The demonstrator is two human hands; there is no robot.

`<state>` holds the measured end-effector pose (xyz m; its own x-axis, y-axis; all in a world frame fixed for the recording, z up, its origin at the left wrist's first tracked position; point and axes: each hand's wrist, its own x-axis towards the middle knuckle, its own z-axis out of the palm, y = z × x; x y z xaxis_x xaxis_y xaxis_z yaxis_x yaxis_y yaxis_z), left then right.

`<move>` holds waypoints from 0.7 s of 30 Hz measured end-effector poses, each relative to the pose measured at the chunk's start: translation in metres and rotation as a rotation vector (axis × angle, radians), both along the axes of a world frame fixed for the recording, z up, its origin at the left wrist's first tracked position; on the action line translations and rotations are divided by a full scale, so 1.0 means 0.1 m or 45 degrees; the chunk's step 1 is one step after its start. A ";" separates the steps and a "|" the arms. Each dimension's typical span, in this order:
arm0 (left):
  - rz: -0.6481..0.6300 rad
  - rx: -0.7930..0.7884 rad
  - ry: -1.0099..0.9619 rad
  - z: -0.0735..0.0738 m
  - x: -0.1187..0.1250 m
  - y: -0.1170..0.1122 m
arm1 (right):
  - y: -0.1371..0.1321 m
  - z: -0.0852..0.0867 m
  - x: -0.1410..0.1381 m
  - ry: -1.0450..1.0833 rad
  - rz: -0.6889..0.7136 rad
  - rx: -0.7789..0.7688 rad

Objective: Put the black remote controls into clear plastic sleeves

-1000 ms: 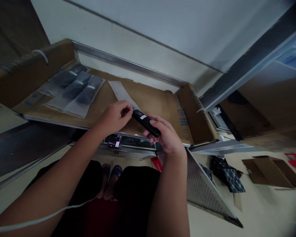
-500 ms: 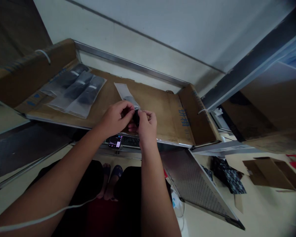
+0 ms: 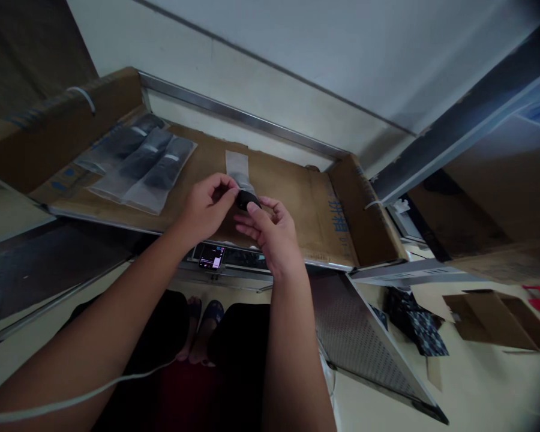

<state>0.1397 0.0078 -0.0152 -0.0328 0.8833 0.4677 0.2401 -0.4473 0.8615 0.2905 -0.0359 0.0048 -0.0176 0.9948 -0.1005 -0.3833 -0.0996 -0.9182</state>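
My left hand [image 3: 207,207] pinches the open mouth of a clear plastic sleeve [image 3: 237,166] lying on the cardboard-covered bench [image 3: 297,192]. My right hand [image 3: 270,231] pushes a black remote-like stick [image 3: 244,199] into that sleeve; only its near end shows between my fingers. Both hands meet over the middle of the cardboard, fingers curled.
Three bagged black sticks [image 3: 144,162] lie side by side at the left of the cardboard. A phone with a lit screen [image 3: 211,257] sits on the ledge under my hands. A perforated metal panel [image 3: 364,342] leans at right, cardboard boxes [image 3: 490,312] on the floor beyond.
The black stick, held outside the sleeve by my right hand a second ago, has gone mostly into the sleeve. My right hand moved left to meet the left.
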 end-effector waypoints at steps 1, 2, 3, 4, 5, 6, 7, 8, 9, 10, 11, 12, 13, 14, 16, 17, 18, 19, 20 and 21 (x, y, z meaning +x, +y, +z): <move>-0.012 -0.009 -0.015 0.01 0.00 0.00 | 0.00 0.00 0.01 -0.018 0.001 0.014; -0.027 -0.014 -0.027 0.01 -0.01 0.00 | 0.01 -0.01 0.02 -0.037 -0.009 0.029; -0.040 -0.016 -0.037 0.01 -0.01 0.00 | 0.01 -0.02 0.01 -0.055 -0.025 0.044; -0.049 -0.015 -0.045 0.01 -0.02 0.00 | 0.02 -0.03 0.00 -0.072 -0.045 0.057; -0.053 -0.012 -0.049 0.01 -0.03 -0.01 | 0.03 -0.05 -0.01 -0.091 -0.067 0.070; -0.050 -0.006 -0.051 0.01 -0.03 -0.01 | 0.04 -0.06 -0.03 -0.111 -0.093 0.082; -0.046 0.001 -0.049 0.02 -0.04 -0.02 | 0.05 -0.07 -0.05 -0.136 -0.122 0.092; -0.040 0.006 -0.042 0.02 -0.04 -0.02 | 0.06 -0.08 -0.07 -0.163 -0.150 0.098; -0.035 0.010 -0.030 0.02 -0.04 -0.03 | 0.06 -0.08 -0.09 -0.189 -0.179 0.100; -0.031 0.012 -0.014 0.02 -0.04 -0.04 | 0.07 -0.09 -0.11 -0.210 -0.209 0.100; -0.030 0.013 0.004 0.02 -0.04 -0.05 | 0.07 -0.09 -0.12 -0.225 -0.234 0.099; -0.033 0.014 0.022 0.03 -0.05 -0.06 | 0.08 -0.10 -0.13 -0.235 -0.256 0.098; -0.040 0.014 0.041 0.03 -0.05 -0.07 | 0.09 -0.10 -0.13 -0.243 -0.280 0.100; -0.048 0.018 0.056 0.03 -0.05 -0.07 | 0.10 -0.11 -0.14 -0.254 -0.304 0.104; -0.074 0.024 0.080 0.03 -0.05 -0.09 | 0.12 -0.13 -0.14 -0.287 -0.349 0.119; -0.086 0.025 0.085 0.03 -0.05 -0.09 | 0.13 -0.14 -0.14 -0.312 -0.368 0.130; -0.097 0.022 0.087 0.03 -0.05 -0.10 | 0.15 -0.15 -0.14 -0.343 -0.385 0.141; -0.108 0.016 0.082 0.03 -0.05 -0.10 | 0.16 -0.16 -0.14 -0.379 -0.396 0.151; -0.122 0.010 0.070 0.03 -0.05 -0.11 | 0.18 -0.17 -0.14 -0.420 -0.403 0.160; -0.141 -0.001 0.054 0.04 -0.05 -0.12 | 0.19 -0.18 -0.14 -0.464 -0.410 0.167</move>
